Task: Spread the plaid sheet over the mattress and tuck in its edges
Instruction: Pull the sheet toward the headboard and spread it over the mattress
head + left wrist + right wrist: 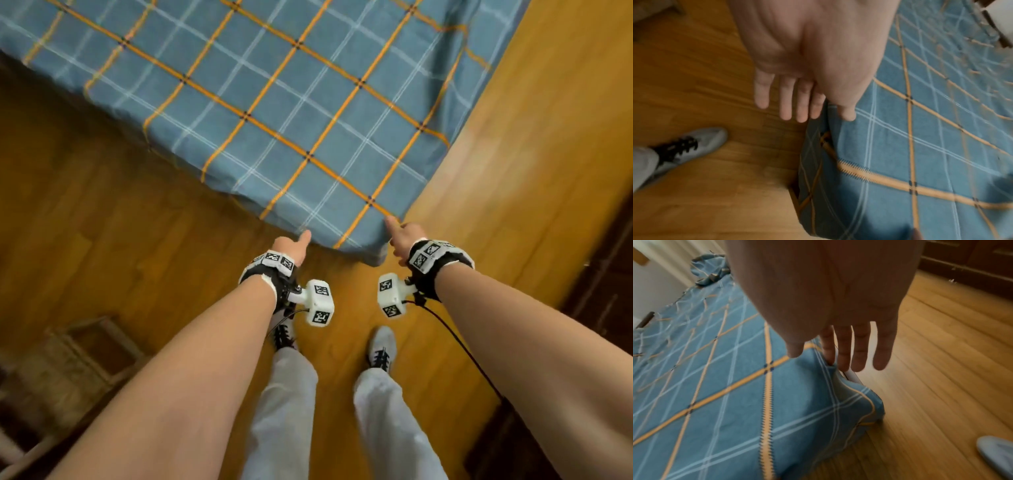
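Plaid sheet [274,113]: blue with orange and white lines, spread over the top of the bed, draped over the near corner and both edges that meet there; bunched in a heap at the far end in your right wrist view.
Mattress: covered by the sheet, not visible on its own.
Your left hand [291,246]: at the bed's near edge, just left of the corner; fingers [785,104] straight and side by side, pointing down beside the hanging cloth; thumb laid on top of the sheet. Grip spread, pinching nothing.
Your right hand [404,236]: at the right edge, just past the same corner; fingers [859,350] straight and slightly apart, running down beside the draped fabric, thumb over the top surface. Grip spread, nothing clamped.
Corner drape [863,402]: loose fold standing out from the bed's corner, hanging toward the wooden floor [85,205].
Your shoes [383,346]: grey, black laces, on the floor near the corner.
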`<action>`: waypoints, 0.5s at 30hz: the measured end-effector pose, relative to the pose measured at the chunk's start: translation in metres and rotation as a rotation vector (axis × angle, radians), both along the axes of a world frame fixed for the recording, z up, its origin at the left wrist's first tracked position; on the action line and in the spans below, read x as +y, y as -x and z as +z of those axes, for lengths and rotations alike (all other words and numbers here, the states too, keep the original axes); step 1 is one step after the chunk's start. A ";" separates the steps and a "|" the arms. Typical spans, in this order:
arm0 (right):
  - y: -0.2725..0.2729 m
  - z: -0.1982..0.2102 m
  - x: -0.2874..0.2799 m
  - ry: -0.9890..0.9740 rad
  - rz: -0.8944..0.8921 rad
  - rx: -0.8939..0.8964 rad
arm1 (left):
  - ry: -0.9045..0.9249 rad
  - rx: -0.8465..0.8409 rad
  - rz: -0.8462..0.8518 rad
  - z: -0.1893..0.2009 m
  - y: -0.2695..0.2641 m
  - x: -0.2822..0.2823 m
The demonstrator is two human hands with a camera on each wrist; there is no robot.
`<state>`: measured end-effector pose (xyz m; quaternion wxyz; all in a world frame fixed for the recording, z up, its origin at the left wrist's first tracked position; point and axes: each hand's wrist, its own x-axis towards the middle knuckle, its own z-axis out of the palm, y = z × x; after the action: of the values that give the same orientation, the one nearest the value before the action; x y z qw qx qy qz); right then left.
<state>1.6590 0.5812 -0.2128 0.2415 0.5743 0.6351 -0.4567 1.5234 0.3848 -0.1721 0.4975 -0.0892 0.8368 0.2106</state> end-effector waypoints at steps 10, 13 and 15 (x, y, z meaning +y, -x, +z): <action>-0.029 0.020 0.009 -0.185 0.057 0.123 | -0.220 -0.047 0.345 -0.006 -0.018 0.024; -0.053 0.042 0.015 -0.195 0.044 0.091 | -0.200 -0.167 0.341 0.004 -0.030 0.038; -0.069 0.050 0.020 -0.196 0.026 0.077 | -0.197 -0.178 0.436 0.005 -0.037 0.047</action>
<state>1.7282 0.6014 -0.1624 0.1654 0.5688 0.6930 -0.4110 1.5605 0.4320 -0.1671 0.5186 -0.2367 0.7261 0.3845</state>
